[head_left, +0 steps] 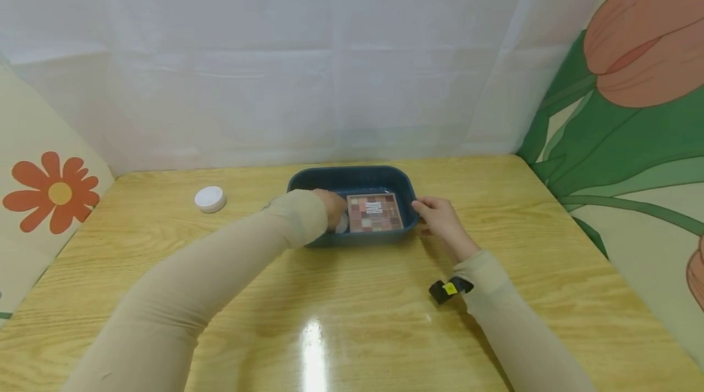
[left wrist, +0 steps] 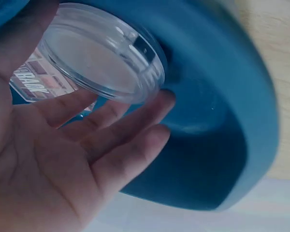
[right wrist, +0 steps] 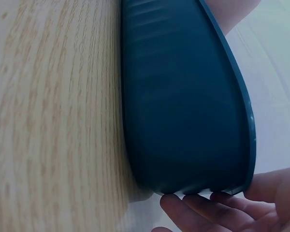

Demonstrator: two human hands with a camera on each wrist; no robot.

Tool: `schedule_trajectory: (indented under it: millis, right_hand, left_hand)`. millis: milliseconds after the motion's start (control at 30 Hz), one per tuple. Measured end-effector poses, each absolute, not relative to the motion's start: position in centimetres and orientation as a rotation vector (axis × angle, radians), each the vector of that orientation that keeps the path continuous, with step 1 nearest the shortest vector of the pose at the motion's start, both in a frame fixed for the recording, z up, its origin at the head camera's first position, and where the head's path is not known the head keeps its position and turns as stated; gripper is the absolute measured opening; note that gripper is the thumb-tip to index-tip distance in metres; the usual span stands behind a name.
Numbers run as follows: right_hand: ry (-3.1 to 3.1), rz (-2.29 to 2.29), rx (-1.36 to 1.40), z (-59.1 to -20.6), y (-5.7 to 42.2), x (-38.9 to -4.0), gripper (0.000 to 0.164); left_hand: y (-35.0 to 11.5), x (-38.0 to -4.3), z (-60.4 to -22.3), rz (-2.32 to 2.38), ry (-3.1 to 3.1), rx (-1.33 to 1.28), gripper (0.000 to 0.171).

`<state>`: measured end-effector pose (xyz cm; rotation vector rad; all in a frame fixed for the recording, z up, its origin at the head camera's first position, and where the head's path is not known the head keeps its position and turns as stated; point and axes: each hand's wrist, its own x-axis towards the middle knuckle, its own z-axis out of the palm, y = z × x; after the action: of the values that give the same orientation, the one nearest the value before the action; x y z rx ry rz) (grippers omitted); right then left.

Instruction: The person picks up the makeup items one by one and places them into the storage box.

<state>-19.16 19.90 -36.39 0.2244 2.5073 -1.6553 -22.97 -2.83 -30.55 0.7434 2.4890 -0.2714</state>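
Note:
A dark blue oblong basin (head_left: 357, 176) stands on the table near the back. Reaching into its left part, my left hand (head_left: 332, 207) holds a clear, round, flat container (left wrist: 94, 55) between thumb and fingers. The left wrist view shows that container tilted, with a pale face. Beside it in the basin lies a square makeup palette (head_left: 376, 222) with a checkered cover and white lettering. At the basin's right end, my right hand (head_left: 444, 225) grips the rim, with fingertips (right wrist: 176, 203) against the outer wall and the thumb at the edge.
A white round tub (head_left: 210, 199) sits on the wooden table (head_left: 264, 318) left of the basin. White cloth (head_left: 275, 74) hangs behind the table. Flower-printed panels (head_left: 649, 135) stand at both sides. A black strap device (head_left: 451, 288) is on my right wrist.

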Motion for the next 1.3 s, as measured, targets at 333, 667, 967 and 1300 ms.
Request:
schedule_trajectory:
  millis: [333, 667, 967, 1300]
  right_hand:
    - [2.511, -1.654, 0.21, -36.5, 19.8, -19.1, 0.041]
    - [2.516, -1.663, 0.202, -36.4, 19.8, -19.1, 0.04]
    - [2.521, -1.667, 0.227, -36.2, 19.9, -19.1, 0.038]
    - [2.515, -1.664, 0.227, -36.3, 19.9, -19.0, 0.037]
  left_hand:
    - [-3.0, -22.8, -31.0, -0.198, 2.491, 0.698, 0.033]
    - [-3.2, -23.1, -31.0, -0.23, 2.427, 0.725, 0.037]
    - [-3.7, -23.2, -31.4, -0.089, 2.469, 0.756, 0.021]
    - [-4.8, -24.0, -31.9, 0.002, 2.402, 0.826, 0.043]
